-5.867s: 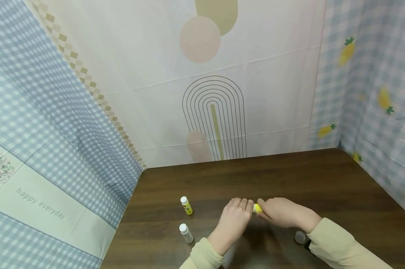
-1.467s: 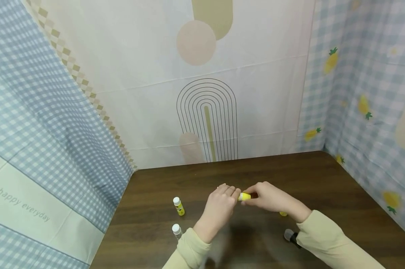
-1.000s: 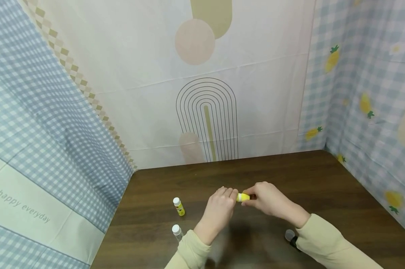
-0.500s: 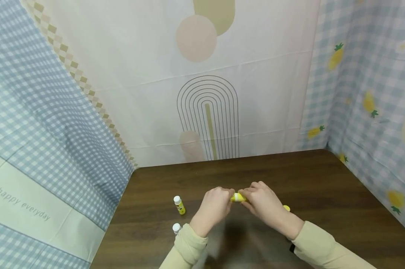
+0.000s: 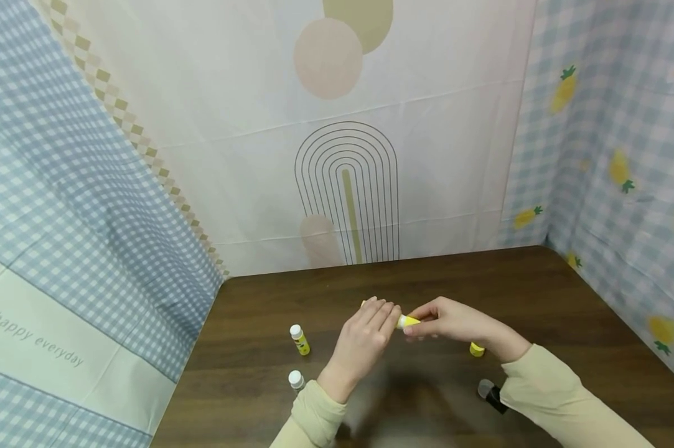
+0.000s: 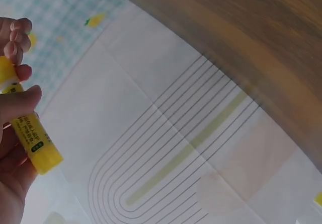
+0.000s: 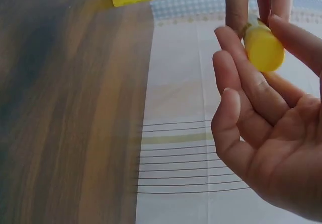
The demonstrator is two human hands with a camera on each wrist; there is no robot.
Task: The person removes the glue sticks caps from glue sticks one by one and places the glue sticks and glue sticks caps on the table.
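Note:
A yellow glue stick [image 5: 406, 322] with a white band is held sideways above the middle of the table, between both hands. My left hand [image 5: 363, 342] grips its body; in the left wrist view the thumb lies across the printed label of the glue stick [image 6: 37, 138]. At the other end, my right hand [image 5: 457, 322] pinches the yellow end between thumb and fingers. The right wrist view shows that round yellow end [image 7: 265, 50] face on, with the right hand's other fingers loosely bent below it. The left fingers hide much of the body in the head view.
Left of the hands stand a white-capped yellow glue stick [image 5: 300, 340] and a white-capped tube [image 5: 296, 379], partly behind the left sleeve. By the right forearm are a short yellow piece [image 5: 477, 350] and a small clear-and-black object [image 5: 490, 395]. Curtains border the brown table [image 5: 292, 292].
The right hand's grasp has gone from wrapped round the yellow end half a second ago to a fingertip pinch, slightly further right. Both hands stay on the glue stick throughout.

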